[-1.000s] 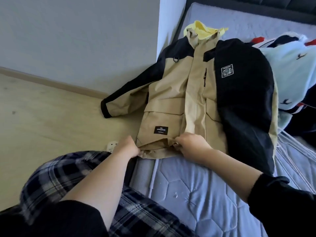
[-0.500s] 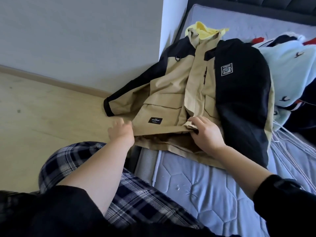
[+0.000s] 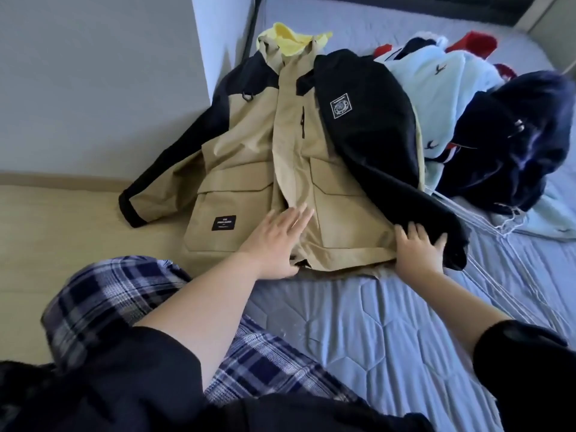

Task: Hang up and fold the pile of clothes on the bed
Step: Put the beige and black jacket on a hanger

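Observation:
A tan and black jacket [image 3: 249, 157] with a yellow hood lies front up at the bed's left edge, its left sleeve hanging over the floor. The black right sleeve [image 3: 367, 135] is folded across the front. My left hand [image 3: 280, 238] lies flat, fingers spread, on the tan front near the hem. My right hand [image 3: 417, 247] rests with fingers apart on the cuff end of the black sleeve at the hem. A pile of clothes [image 3: 486, 113] in light blue, navy and red lies to the right of the jacket.
The bed has a blue-grey quilted mattress cover [image 3: 374, 338]. White hangers [image 3: 511, 263] lie on it at the right. A grey wall [image 3: 93, 73] and a wooden floor [image 3: 46, 238] are on the left. My knee in plaid trousers [image 3: 124, 300] is at the bed's edge.
Both hands left the hem. The left hand moved onto the jacket's front and now lies flat; the right hand moved right onto the black sleeve's cuff. The hem now lies smoother.

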`<action>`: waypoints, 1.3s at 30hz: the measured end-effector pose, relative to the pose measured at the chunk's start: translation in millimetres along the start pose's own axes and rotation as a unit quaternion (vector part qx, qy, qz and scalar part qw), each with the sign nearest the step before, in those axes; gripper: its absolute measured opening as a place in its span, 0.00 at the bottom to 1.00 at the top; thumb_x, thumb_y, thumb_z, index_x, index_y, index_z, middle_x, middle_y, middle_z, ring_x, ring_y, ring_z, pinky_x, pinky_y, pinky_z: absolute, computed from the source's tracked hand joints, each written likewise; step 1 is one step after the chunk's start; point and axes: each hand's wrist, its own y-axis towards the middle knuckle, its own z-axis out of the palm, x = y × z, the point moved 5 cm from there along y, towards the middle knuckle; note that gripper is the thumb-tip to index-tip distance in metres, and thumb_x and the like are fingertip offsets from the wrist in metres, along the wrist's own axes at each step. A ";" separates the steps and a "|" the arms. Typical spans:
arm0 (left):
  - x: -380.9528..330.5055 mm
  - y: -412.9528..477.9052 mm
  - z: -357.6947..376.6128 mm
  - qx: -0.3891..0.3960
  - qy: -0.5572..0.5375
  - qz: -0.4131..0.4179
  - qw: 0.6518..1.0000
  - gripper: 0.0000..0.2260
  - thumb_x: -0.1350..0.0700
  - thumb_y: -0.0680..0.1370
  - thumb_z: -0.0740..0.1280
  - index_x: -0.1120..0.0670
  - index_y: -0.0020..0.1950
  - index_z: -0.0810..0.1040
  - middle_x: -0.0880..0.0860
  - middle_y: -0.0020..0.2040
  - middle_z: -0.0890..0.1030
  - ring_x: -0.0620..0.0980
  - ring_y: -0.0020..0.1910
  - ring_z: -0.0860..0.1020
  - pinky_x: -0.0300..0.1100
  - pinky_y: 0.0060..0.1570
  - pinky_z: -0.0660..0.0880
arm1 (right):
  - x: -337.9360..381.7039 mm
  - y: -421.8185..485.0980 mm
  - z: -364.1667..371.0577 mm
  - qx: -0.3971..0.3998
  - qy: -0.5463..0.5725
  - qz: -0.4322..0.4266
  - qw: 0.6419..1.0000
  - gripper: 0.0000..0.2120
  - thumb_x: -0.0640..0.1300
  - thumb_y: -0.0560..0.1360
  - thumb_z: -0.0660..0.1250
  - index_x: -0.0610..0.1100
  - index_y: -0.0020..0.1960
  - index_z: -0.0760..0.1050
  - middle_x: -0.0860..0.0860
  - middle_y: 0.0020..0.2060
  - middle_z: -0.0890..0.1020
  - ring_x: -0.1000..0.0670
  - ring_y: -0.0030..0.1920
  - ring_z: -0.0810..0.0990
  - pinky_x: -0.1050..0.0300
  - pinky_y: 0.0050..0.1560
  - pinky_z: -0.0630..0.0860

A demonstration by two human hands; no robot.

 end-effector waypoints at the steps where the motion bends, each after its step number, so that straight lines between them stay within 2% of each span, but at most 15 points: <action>1: -7.6 5.0 -2.2 -0.018 0.026 0.037 0.999 0.50 0.43 0.71 0.67 0.50 0.75 0.29 0.53 0.78 0.38 0.52 0.77 0.42 0.54 0.74 0.42 | -5.5 -0.2 4.4 0.010 -0.023 -0.012 1.000 0.29 0.42 0.75 0.60 0.47 0.75 0.56 0.44 0.76 0.56 0.45 0.76 0.51 0.30 0.70 0.48; 4: -32.8 12.4 12.0 0.037 0.112 0.127 0.985 0.43 0.51 0.75 0.65 0.48 0.77 0.36 0.54 0.79 0.43 0.53 0.77 0.42 0.56 0.73 0.44 | -5.6 -3.6 14.5 0.015 -0.008 -0.078 0.997 0.19 0.39 0.74 0.61 0.46 0.64 0.72 0.44 0.70 0.69 0.44 0.74 0.60 0.38 0.73 0.49; 6: -39.6 14.4 23.3 0.077 0.109 0.113 0.985 0.36 0.57 0.76 0.61 0.50 0.78 0.43 0.54 0.79 0.49 0.53 0.77 0.48 0.54 0.74 0.50 | -8.6 -7.2 0.6 -0.026 0.239 -0.027 0.970 0.14 0.32 0.69 0.59 0.44 0.50 0.77 0.45 0.51 0.81 0.41 0.61 0.74 0.48 0.62 0.69; 8: -39.0 19.3 16.4 0.040 0.026 0.077 0.996 0.32 0.59 0.77 0.58 0.51 0.79 0.49 0.53 0.78 0.56 0.51 0.76 0.55 0.49 0.73 0.55 | -20.6 -6.1 -19.2 -0.092 0.537 0.087 0.834 0.14 0.32 0.64 0.55 0.46 0.39 0.74 0.48 0.34 0.79 0.44 0.41 0.78 0.54 0.37 0.73; 10: -31.4 24.2 -0.3 -0.054 -0.093 0.030 0.994 0.28 0.59 0.77 0.58 0.52 0.77 0.58 0.54 0.71 0.70 0.54 0.69 0.68 0.47 0.63 0.67 | -24.9 -3.7 -34.9 -0.134 0.715 0.157 0.668 0.13 0.33 0.61 0.50 0.45 0.35 0.71 0.49 0.26 0.74 0.48 0.28 0.73 0.58 0.26 0.70; 12: -23.0 26.8 -14.1 -0.132 -0.158 -0.024 0.978 0.25 0.59 0.76 0.61 0.53 0.74 0.66 0.57 0.56 0.81 0.61 0.53 0.78 0.49 0.46 0.73 | -26.9 -3.3 -35.5 -0.139 0.775 0.191 0.586 0.13 0.33 0.63 0.49 0.43 0.35 0.71 0.49 0.23 0.72 0.49 0.22 0.71 0.60 0.22 0.67; 14: -17.8 27.4 -16.7 -0.140 -0.166 -0.046 0.975 0.25 0.60 0.76 0.62 0.52 0.74 0.67 0.56 0.55 0.82 0.62 0.50 0.79 0.48 0.44 0.73 | -34.6 -7.5 -24.6 -0.132 0.715 0.200 0.657 0.10 0.35 0.68 0.52 0.43 0.36 0.71 0.47 0.26 0.74 0.46 0.27 0.73 0.57 0.27 0.69; 17: -27.5 28.0 8.2 0.019 -0.086 0.030 0.996 0.29 0.61 0.76 0.58 0.47 0.77 0.59 0.50 0.76 0.62 0.51 0.73 0.63 0.46 0.68 0.63 | -40.4 -16.2 7.1 -0.070 0.354 0.047 0.931 0.04 0.36 0.70 0.61 0.42 0.45 0.68 0.46 0.41 0.75 0.42 0.38 0.75 0.51 0.36 0.71; 19: -37.6 23.9 26.6 0.120 -0.019 0.085 0.989 0.29 0.61 0.76 0.56 0.48 0.77 0.57 0.49 0.79 0.52 0.48 0.77 0.50 0.47 0.74 0.49 | -32.8 -23.7 29.6 -0.003 0.131 -0.081 0.988 0.11 0.35 0.71 0.61 0.43 0.52 0.69 0.46 0.49 0.72 0.41 0.45 0.76 0.51 0.35 0.70; 25: -34.1 24.4 45.3 0.188 -0.045 0.041 0.980 0.31 0.34 0.78 0.54 0.47 0.77 0.58 0.47 0.79 0.51 0.46 0.77 0.47 0.49 0.74 0.46 | -8.6 -15.0 2.0 0.156 0.006 -0.135 0.979 0.07 0.37 0.73 0.59 0.46 0.47 0.72 0.49 0.50 0.77 0.45 0.47 0.78 0.54 0.37 0.70; 28: -27.3 29.2 39.8 0.125 -0.096 -0.013 0.987 0.27 0.36 0.80 0.49 0.47 0.75 0.63 0.49 0.79 0.54 0.46 0.77 0.48 0.49 0.75 0.46 | -2.8 0.5 -40.8 -0.090 0.168 -0.128 0.973 0.06 0.39 0.70 0.61 0.42 0.43 0.76 0.47 0.43 0.78 0.42 0.45 0.77 0.53 0.42 0.71; 30: -20.9 30.5 37.7 0.095 -0.075 -0.045 0.992 0.25 0.40 0.81 0.48 0.47 0.76 0.60 0.49 0.79 0.51 0.47 0.77 0.45 0.50 0.75 0.44 | -9.0 6.8 -56.0 -0.223 0.155 -0.089 0.958 0.14 0.46 0.69 0.66 0.43 0.53 0.76 0.44 0.55 0.76 0.39 0.55 0.74 0.46 0.55 0.68; 33: -14.9 25.9 44.6 0.119 -0.032 -0.066 0.990 0.25 0.41 0.82 0.49 0.46 0.78 0.54 0.48 0.79 0.46 0.47 0.77 0.41 0.53 0.74 0.41 | -13.6 21.5 -26.4 0.041 0.066 -0.089 0.993 0.31 0.60 0.71 0.67 0.50 0.70 0.65 0.46 0.68 0.69 0.42 0.68 0.66 0.44 0.68 0.60; 35: -18.4 28.4 47.2 0.130 -0.014 -0.071 0.989 0.26 0.41 0.81 0.50 0.45 0.78 0.50 0.48 0.79 0.43 0.48 0.77 0.39 0.55 0.74 0.41 | -13.2 20.5 -14.4 0.152 0.166 -0.121 0.967 0.23 0.60 0.75 0.63 0.49 0.64 0.74 0.49 0.61 0.77 0.45 0.63 0.74 0.49 0.62 0.69; 39: -41.4 49.0 43.9 0.110 -0.043 -0.100 0.988 0.29 0.40 0.81 0.51 0.51 0.79 0.50 0.50 0.79 0.44 0.50 0.77 0.42 0.55 0.74 0.45 | -51.3 21.0 -29.0 -0.114 0.460 0.037 0.880 0.14 0.47 0.79 0.58 0.41 0.43 0.77 0.46 0.39 0.80 0.43 0.43 0.77 0.51 0.42 0.72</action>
